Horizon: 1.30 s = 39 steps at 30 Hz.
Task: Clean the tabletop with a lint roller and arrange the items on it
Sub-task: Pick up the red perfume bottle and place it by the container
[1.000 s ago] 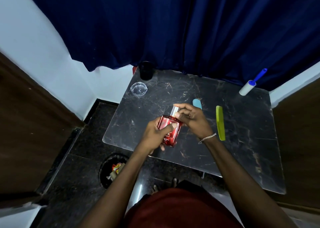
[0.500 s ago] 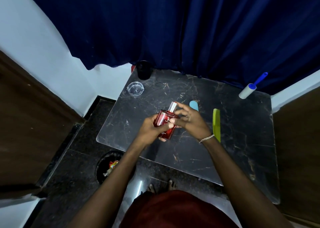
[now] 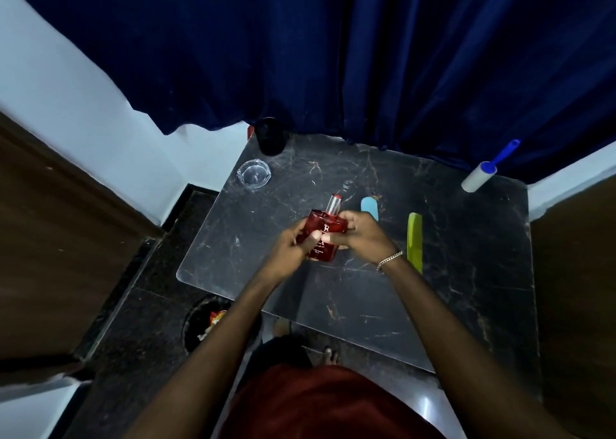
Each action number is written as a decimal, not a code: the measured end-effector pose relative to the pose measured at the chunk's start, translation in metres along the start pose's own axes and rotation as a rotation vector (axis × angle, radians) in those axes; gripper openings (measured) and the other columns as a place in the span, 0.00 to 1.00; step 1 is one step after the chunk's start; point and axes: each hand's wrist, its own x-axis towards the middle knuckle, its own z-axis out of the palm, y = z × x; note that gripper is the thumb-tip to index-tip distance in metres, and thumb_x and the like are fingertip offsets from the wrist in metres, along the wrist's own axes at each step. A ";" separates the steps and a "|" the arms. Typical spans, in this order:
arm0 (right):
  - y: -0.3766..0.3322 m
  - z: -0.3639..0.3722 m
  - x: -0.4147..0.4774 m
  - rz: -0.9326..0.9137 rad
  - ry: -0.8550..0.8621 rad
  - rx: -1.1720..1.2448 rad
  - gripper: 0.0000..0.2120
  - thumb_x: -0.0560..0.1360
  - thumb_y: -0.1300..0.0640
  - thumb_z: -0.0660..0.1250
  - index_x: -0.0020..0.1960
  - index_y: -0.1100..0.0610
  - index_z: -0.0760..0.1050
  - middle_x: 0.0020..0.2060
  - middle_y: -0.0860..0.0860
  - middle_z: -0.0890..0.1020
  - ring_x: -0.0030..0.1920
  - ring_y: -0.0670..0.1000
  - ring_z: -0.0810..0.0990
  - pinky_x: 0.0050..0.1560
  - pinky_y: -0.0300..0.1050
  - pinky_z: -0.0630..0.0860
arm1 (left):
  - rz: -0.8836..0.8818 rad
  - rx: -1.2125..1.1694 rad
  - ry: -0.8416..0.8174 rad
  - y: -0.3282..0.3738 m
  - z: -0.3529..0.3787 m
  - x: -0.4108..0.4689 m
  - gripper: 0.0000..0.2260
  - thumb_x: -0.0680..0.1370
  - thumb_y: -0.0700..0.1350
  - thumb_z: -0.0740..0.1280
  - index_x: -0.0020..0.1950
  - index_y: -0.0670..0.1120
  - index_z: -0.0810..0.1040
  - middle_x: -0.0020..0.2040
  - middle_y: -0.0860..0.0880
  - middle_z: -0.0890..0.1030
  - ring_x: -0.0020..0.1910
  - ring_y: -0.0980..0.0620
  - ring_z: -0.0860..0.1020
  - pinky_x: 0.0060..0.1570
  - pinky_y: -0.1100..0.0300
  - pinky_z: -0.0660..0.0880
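Observation:
A red perfume bottle [image 3: 325, 230] with a silver neck is held above the dark marble tabletop [image 3: 450, 288]. My left hand [image 3: 293, 248] grips its left side and my right hand [image 3: 365, 235] grips its right side. A light blue flat item [image 3: 369, 206] lies just behind my right hand, partly hidden by it. To the right of my wrist lies a green comb [image 3: 415, 240]. The white lint roller [image 3: 480, 176] with a blue handle rests at the table's far right corner.
A clear glass ashtray [image 3: 254, 174] and a black cup [image 3: 270, 137] stand at the far left corner. A dark blue curtain [image 3: 366, 55] hangs behind the table. A bin with trash [image 3: 206, 322] sits on the floor by the table's near left edge.
My right hand has slid from the bottle's neck down to its right side, so the silver neck and red top now show. The bottle has stayed between both hands.

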 end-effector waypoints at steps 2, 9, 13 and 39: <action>0.002 -0.002 0.020 -0.009 0.061 -0.082 0.16 0.67 0.61 0.79 0.52 0.55 0.80 0.47 0.54 0.87 0.51 0.55 0.86 0.57 0.55 0.82 | -0.001 0.093 0.058 0.004 -0.005 0.020 0.12 0.81 0.43 0.70 0.64 0.43 0.80 0.51 0.46 0.86 0.48 0.53 0.85 0.50 0.54 0.83; -0.006 -0.003 0.105 -0.025 0.234 -0.275 0.17 0.65 0.60 0.79 0.52 0.57 0.79 0.47 0.51 0.86 0.49 0.53 0.85 0.56 0.56 0.81 | 0.002 0.394 0.136 0.026 -0.040 0.104 0.10 0.78 0.37 0.72 0.59 0.42 0.83 0.43 0.58 0.83 0.38 0.69 0.81 0.43 0.74 0.75; -0.012 -0.006 0.153 -0.034 0.264 -0.333 0.17 0.67 0.56 0.78 0.53 0.54 0.78 0.43 0.45 0.84 0.46 0.48 0.84 0.46 0.40 0.79 | 0.006 0.501 0.095 0.033 -0.057 0.149 0.13 0.77 0.38 0.70 0.62 0.45 0.82 0.50 0.53 0.86 0.45 0.62 0.83 0.49 0.71 0.76; 0.014 -0.007 0.356 -0.004 0.371 -0.392 0.27 0.73 0.64 0.71 0.70 0.55 0.69 0.60 0.58 0.80 0.61 0.58 0.79 0.59 0.43 0.73 | -0.262 0.317 -0.172 0.004 -0.126 0.322 0.44 0.72 0.29 0.69 0.83 0.44 0.51 0.78 0.40 0.68 0.77 0.41 0.67 0.74 0.36 0.66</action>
